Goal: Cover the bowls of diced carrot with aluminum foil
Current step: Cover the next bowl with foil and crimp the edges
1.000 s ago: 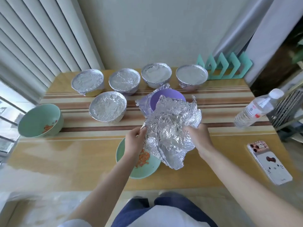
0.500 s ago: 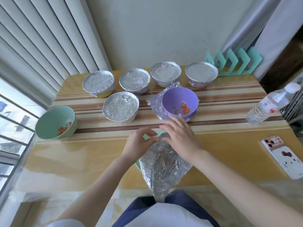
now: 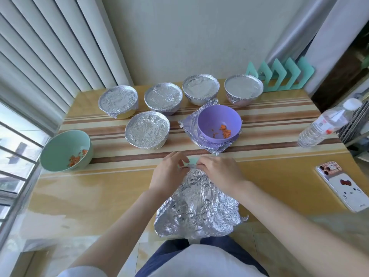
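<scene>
A crumpled foil sheet (image 3: 197, 208) lies draped over a green bowl near the table's front edge; only a sliver of the bowl's far rim (image 3: 192, 161) shows. My left hand (image 3: 167, 174) and my right hand (image 3: 219, 172) pinch the foil's far edge against that rim. A purple bowl (image 3: 218, 120) with a little diced carrot stands open on a flat foil sheet (image 3: 189, 124). A green bowl (image 3: 63, 150) with carrot stands open at the left. Several foil-covered bowls sit behind, the nearest (image 3: 147, 132) mid-table.
A water bottle (image 3: 327, 124) leans at the right edge of the wooden table (image 3: 99, 186). A phone (image 3: 343, 184) in a cat case lies right of my arm. A teal rack (image 3: 279, 74) stands at the back right. Window blinds run along the left.
The foil was held up in both hands above the near green bowl; it has come down over the bowl, and both hands have moved to its far edge.
</scene>
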The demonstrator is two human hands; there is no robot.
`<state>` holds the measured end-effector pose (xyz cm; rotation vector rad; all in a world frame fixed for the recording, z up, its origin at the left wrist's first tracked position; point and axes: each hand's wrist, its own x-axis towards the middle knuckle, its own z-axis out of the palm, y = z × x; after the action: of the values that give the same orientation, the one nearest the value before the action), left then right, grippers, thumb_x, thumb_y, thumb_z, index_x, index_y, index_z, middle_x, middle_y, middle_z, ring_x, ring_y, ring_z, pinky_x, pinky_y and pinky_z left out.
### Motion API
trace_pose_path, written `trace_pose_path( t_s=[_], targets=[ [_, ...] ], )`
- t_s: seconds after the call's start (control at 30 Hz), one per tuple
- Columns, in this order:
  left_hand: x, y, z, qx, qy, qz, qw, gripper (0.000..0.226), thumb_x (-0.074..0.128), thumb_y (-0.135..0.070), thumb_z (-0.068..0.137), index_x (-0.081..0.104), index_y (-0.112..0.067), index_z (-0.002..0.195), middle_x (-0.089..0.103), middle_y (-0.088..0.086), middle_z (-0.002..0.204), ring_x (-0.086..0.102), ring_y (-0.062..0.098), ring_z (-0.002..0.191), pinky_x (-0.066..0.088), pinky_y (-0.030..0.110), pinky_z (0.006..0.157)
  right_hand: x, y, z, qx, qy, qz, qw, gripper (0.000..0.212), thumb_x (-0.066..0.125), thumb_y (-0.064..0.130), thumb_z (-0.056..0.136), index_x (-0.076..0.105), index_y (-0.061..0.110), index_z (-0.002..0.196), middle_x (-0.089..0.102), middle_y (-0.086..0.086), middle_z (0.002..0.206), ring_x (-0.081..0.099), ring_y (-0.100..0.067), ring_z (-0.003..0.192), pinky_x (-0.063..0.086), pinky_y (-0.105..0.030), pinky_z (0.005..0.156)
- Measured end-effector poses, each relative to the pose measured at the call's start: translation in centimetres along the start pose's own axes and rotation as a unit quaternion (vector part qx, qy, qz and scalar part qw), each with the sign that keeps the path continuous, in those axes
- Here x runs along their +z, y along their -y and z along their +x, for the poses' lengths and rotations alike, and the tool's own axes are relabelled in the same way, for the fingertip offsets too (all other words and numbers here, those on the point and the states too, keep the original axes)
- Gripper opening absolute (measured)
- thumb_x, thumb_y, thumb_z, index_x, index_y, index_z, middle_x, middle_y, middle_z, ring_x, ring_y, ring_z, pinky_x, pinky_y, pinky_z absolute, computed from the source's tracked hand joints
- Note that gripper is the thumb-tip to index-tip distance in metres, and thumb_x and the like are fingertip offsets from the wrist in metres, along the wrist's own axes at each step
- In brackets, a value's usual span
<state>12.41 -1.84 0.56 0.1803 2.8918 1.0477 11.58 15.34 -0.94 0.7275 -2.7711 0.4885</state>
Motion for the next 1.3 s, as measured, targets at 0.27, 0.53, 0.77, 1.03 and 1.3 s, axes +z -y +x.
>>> trace_pose_path(
  t_s=[0.27,0.53,0.77,1.03,1.3],
  targets=[
    [-0.8,2.1,-0.1,-0.057,0.085,0.006,0.995,0.016,0.060,-0.006,0.083,0.062,-0.015,0.095,0.060,-0.006,0.088,0.058,0.013,0.082,0.051,0.029,0.079,0.8,-1.6,-0.7,0.008,0.020,-0.024,0.999,0.013,0.071,0.027,0.082,0.066,0.018,0.075,0.064,0.007,0.057,0.056,-0.013,0.041,0.027,-0.017,0.040],
    [-3.1,2.6,1.2,-0.111,0.221,-0.008,0.969,0.030,0.059,0.001,0.078,0.066,-0.008,0.106,0.067,0.004,0.104,0.062,0.014,0.092,0.049,0.023,0.082,1.0,-1.9,-0.2,-0.058,0.007,-0.092,0.994,0.017,0.079,0.026,0.072,0.065,0.017,0.074,0.063,0.011,0.059,0.047,-0.004,0.037,0.013,-0.012,0.038],
    [-3.8,3.7,2.2,-0.126,0.139,0.036,0.982,0.020,0.057,-0.001,0.083,0.071,-0.005,0.096,0.070,0.009,0.095,0.061,0.021,0.087,0.042,0.023,0.071,2.1,-3.4,0.1,-0.088,-0.036,-0.142,0.985,0.022,0.051,0.027,0.091,0.063,0.014,0.078,0.056,0.008,0.059,0.047,-0.005,0.041,0.015,-0.014,0.036],
    [-0.8,5.3,1.9,-0.175,-0.011,0.006,0.985,0.018,0.047,0.001,0.089,0.062,-0.010,0.088,0.059,0.007,0.076,0.049,0.026,0.071,0.031,0.030,0.059,5.0,-2.8,-0.6,-0.073,0.025,-0.128,0.989,0.046,0.071,0.005,0.075,0.057,0.006,0.118,0.055,-0.013,0.130,0.049,-0.032,0.124,0.031,-0.045,0.110],
    [0.1,6.2,1.7,-0.175,-0.037,-0.051,0.983,0.018,0.052,-0.005,0.091,0.059,-0.011,0.107,0.061,0.005,0.086,0.059,0.028,0.085,0.040,0.032,0.067,6.6,-2.2,-3.4,-0.028,0.197,-0.144,0.969,0.064,0.028,0.054,0.092,0.040,0.013,0.139,0.031,-0.012,0.150,0.022,-0.035,0.141,0.014,-0.051,0.110]
  ],
)
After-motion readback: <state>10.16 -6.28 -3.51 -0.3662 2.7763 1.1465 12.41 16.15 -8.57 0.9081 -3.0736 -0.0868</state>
